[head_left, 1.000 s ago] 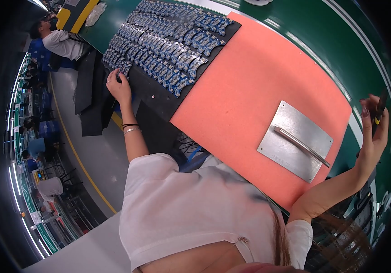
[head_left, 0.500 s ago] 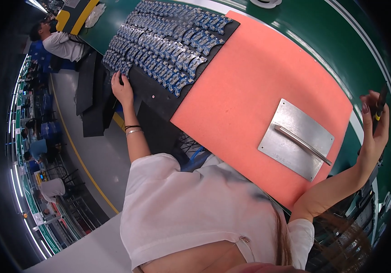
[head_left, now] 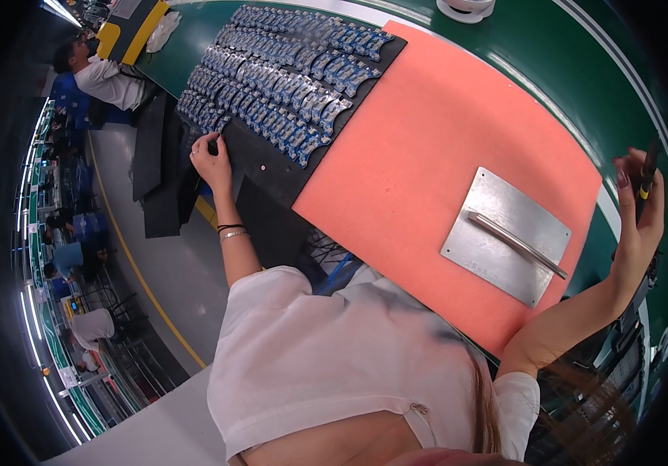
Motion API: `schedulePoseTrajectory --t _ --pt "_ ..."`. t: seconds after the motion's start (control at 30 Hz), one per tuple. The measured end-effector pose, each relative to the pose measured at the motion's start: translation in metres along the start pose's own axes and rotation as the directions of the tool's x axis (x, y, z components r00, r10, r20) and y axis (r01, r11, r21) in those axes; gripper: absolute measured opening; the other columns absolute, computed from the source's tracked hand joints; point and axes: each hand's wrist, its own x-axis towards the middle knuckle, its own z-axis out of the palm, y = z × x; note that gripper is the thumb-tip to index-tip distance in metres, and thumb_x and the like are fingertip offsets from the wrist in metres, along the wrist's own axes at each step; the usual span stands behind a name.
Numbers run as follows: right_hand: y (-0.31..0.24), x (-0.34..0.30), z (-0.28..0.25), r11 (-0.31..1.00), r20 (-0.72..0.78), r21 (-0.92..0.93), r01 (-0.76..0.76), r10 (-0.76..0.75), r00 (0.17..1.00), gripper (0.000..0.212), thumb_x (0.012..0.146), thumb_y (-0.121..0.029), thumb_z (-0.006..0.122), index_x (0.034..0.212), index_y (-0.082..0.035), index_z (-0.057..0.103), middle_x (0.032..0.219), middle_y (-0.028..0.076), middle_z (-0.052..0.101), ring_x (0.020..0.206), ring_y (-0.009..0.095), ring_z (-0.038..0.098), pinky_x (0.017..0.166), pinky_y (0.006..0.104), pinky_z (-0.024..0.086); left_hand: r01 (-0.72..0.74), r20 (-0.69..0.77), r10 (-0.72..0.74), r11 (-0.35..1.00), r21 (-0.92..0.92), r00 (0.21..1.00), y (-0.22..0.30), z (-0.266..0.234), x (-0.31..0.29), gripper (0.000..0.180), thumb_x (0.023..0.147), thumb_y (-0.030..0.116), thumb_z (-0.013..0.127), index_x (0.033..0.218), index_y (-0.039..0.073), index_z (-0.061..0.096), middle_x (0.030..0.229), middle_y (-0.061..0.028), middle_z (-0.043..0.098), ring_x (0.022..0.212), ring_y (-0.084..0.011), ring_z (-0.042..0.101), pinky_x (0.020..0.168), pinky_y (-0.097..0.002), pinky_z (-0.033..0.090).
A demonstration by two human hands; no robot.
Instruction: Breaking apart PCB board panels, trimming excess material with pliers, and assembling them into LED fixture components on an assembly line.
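Note:
My left hand point(head_left: 211, 161) is by the near left end of rows of blue circuit boards point(head_left: 279, 78), which lie on a black mat point(head_left: 260, 147). Its thumb and forefinger are closed in a pinch just beside the boards; whatever is between them is too small to make out. Raised at the far right, my right hand point(head_left: 638, 206) grips a slim dark tool with a yellow band point(head_left: 646, 180), whose kind I cannot tell. Left of that hand, a metal plate with a bar handle point(head_left: 497, 252) rests on an orange-pink foam sheet point(head_left: 419, 132).
The green worktable point(head_left: 536, 39) runs beyond the foam, with a white round object point(head_left: 466, 8) at its far side. A yellow and black box point(head_left: 133, 31) and a clear plastic bag point(head_left: 163, 31) stand far left, near a seated person point(head_left: 108, 81). Dark panels point(head_left: 159, 167) hang left of the mat.
My left hand has drawn back slightly toward me from the boards' edge, and its fingers have come closer together. My right hand stays raised with the dark tool.

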Motion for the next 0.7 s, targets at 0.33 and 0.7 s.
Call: schedulePoseTrajectory --t 0.33,0.7 --pt "0.001 -0.005 -0.011 0.999 0.001 -0.006 0.04 -0.04 0.999 0.033 0.095 -0.02 0.063 0.126 -0.009 0.06 0.106 0.008 0.066 0.109 0.019 0.064 0.095 0.0333 0.049 -0.014 -0.001 0.014 1.0 0.006 1.0 0.005 0.005 0.006 0.014 0.085 0.019 0.069 0.094 0.009 0.071 0.102 -0.0094 0.067 0.097 -0.0295 0.06 0.088 -0.0396 0.045" --pt "-0.001 -0.006 -0.006 0.999 -0.031 0.009 0.049 -0.049 0.998 0.034 0.094 -0.021 0.064 0.126 -0.01 0.06 0.108 0.009 0.068 0.11 0.021 0.065 0.099 0.0375 0.05 0.023 -0.045 -0.019 0.994 0.11 0.999 -0.001 0.01 0.013 0.017 0.085 0.023 0.071 0.093 0.008 0.072 0.098 -0.0109 0.068 0.092 -0.0301 0.063 0.083 -0.0404 0.047"
